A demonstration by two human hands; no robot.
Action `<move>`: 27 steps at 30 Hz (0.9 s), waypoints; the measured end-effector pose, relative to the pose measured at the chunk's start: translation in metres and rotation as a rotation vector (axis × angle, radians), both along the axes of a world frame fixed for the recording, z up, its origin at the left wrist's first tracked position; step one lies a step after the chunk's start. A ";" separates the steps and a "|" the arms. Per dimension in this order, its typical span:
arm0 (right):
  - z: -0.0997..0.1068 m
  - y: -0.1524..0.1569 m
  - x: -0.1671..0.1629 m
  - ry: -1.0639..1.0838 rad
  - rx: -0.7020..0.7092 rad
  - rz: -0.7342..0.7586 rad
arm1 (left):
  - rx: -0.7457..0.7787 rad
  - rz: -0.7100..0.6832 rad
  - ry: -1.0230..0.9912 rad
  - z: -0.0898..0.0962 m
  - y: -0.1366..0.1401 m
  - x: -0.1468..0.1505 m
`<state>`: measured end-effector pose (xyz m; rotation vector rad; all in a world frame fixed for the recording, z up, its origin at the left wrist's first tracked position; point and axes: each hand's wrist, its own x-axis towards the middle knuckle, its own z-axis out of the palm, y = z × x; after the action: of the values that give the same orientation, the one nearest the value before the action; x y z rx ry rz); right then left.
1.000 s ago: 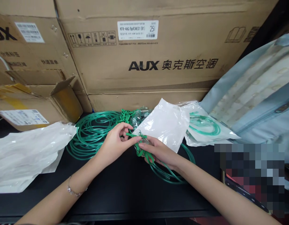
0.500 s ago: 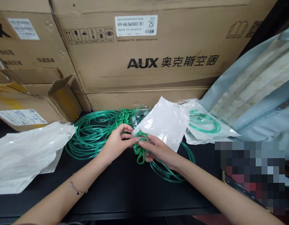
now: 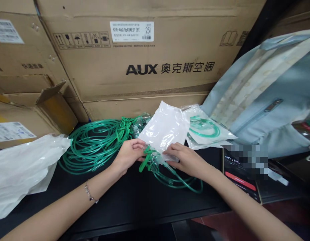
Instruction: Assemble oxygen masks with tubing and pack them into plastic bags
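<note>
A white plastic pouch (image 3: 166,124) lies tilted in front of me, its lower edge between my two hands. At that edge sits a clear oxygen mask (image 3: 158,158) with a bunched green elastic strap (image 3: 145,163); its green tubing (image 3: 192,188) loops below and to the right on the table. My left hand (image 3: 130,155) is closed with curled fingers on the pouch's lower left corner beside the strap; its fingertips are partly hidden. My right hand (image 3: 186,159) grips the lower right edge, thumb beneath, close to the tubing.
Coiled green tubing (image 3: 92,144) with more straps and masks lies left of my hands. White pouches (image 3: 24,167) are stacked at the far left. Filled packets (image 3: 207,130) lie at right, near a light blue bag (image 3: 255,110) and a phone (image 3: 241,180). Cardboard boxes (image 3: 145,83) stand behind.
My right hand has moved off the strap and mask to the pouch's lower right edge. The mask now lies exposed at the pouch's edge. The whole view has shifted slightly.
</note>
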<state>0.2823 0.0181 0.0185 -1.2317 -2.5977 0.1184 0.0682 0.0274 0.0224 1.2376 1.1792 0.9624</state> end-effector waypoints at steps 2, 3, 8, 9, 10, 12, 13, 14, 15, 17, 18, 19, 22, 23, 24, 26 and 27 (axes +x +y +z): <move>-0.007 0.003 0.002 0.103 0.011 -0.066 | 0.058 -0.017 0.023 0.000 0.002 0.010; -0.008 0.004 0.003 0.192 0.030 -0.117 | 0.083 -0.032 0.040 0.000 0.004 0.015; -0.011 0.007 0.004 0.668 0.203 -0.331 | 0.252 -0.094 0.204 -0.005 0.013 0.043; -0.013 0.007 0.004 0.723 0.221 -0.343 | 0.292 -0.101 0.259 -0.007 0.014 0.048; -0.015 0.006 0.004 0.759 0.226 -0.345 | 0.329 -0.104 0.321 -0.009 0.014 0.051; -0.018 0.006 0.003 0.792 0.217 -0.337 | 0.389 -0.096 0.459 -0.012 0.013 0.056; -0.018 0.006 0.003 0.791 0.211 -0.331 | 0.406 -0.089 0.526 -0.013 0.012 0.057; -0.018 0.006 0.003 0.782 0.208 -0.329 | 0.414 -0.083 0.588 -0.015 0.010 0.057; -0.018 0.006 0.004 0.770 0.208 -0.333 | 0.412 -0.082 0.641 -0.016 0.009 0.057; -0.016 0.005 0.005 0.733 0.209 -0.350 | 0.391 -0.097 0.719 -0.017 0.009 0.057; -0.014 0.005 0.005 0.705 0.210 -0.362 | 0.375 -0.110 0.744 -0.018 0.010 0.057; -0.013 0.004 0.005 0.675 0.213 -0.375 | 0.359 -0.124 0.759 -0.019 0.011 0.056; -0.012 0.002 0.006 0.570 0.251 -0.408 | 0.325 -0.157 0.762 -0.022 0.015 0.057; -0.012 0.002 0.005 0.533 0.280 -0.415 | 0.317 -0.164 0.752 -0.022 0.016 0.057; -0.012 0.002 0.005 0.495 0.312 -0.418 | 0.313 -0.171 0.738 -0.023 0.016 0.057; -0.013 0.002 0.005 0.430 0.369 -0.419 | 0.314 -0.179 0.699 -0.022 0.014 0.056; -0.012 0.002 0.005 0.409 0.391 -0.419 | 0.321 -0.180 0.673 -0.021 0.012 0.055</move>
<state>0.2873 0.0203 0.0061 -1.3923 -1.8647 -0.1903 0.1237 0.0395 0.0013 1.9875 1.4189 0.6231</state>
